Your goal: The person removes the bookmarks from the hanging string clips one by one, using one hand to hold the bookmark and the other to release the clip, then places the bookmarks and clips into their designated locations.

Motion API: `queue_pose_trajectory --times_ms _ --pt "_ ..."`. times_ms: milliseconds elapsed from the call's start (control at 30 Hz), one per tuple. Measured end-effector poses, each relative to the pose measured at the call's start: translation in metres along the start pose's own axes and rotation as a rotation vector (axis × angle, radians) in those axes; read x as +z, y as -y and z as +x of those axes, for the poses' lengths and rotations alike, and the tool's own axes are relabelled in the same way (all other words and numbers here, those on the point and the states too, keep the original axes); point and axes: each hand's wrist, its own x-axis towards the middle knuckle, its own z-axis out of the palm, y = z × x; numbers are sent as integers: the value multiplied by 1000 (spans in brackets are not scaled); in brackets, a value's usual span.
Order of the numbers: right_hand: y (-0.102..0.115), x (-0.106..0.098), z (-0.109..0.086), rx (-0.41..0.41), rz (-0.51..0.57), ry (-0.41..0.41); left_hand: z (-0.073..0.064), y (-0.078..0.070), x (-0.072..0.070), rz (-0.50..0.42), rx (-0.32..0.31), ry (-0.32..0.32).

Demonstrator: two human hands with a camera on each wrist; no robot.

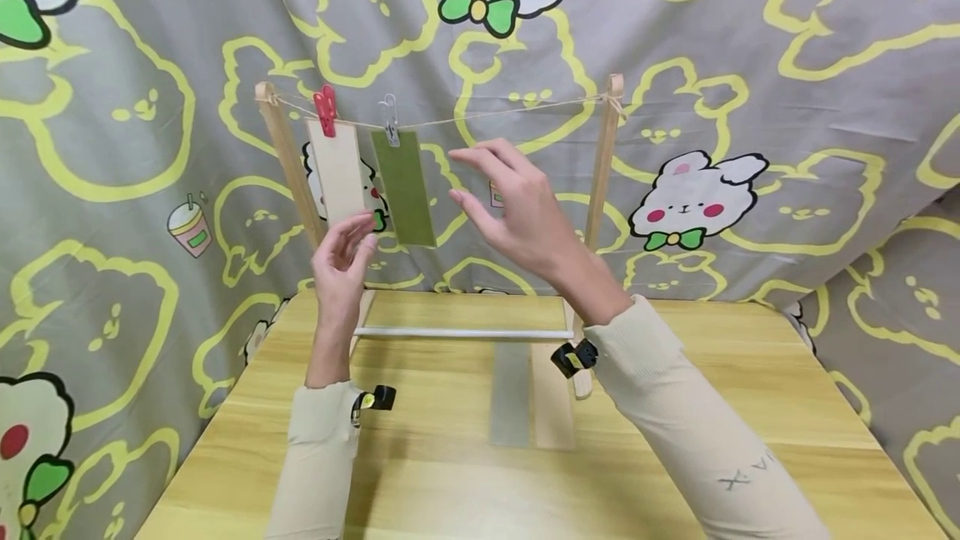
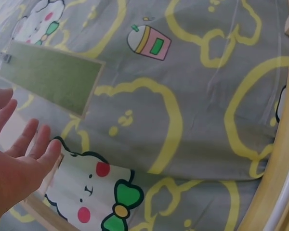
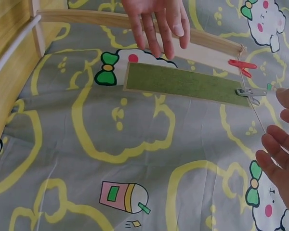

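A cream card [image 1: 335, 169] hangs from a thin string [image 1: 495, 115] by a red clothespin [image 1: 326, 112]. Beside it, a silver clip [image 1: 392, 130] holds up a green card [image 1: 405, 190] with a pale border. My left hand [image 1: 341, 265] is at the cream card's lower end, fingers loosely bent and holding nothing; whether it touches the card I cannot tell. To the right of the green card, apart from it, is my right hand [image 1: 517, 211], its thumb and fingers spread with nothing between them. The left wrist view shows the left fingers [image 2: 26, 142] below the green card.
Two wooden posts [image 1: 602, 165] carry the string, with a white rod [image 1: 465, 332] low between them. On the wooden table [image 1: 435, 473] lie a grey card [image 1: 510, 398] and a beige card [image 1: 552, 407], side by side. A patterned curtain [image 1: 705, 48] stands behind.
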Motion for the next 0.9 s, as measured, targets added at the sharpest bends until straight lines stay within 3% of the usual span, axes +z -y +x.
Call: queue_pose_trajectory --times_ms 567,900 --pt "3 9 27 -21 -70 32 13 4 7 -13 17 23" --pt "4 12 44 -38 -106 49 14 5 13 -31 -32 25"
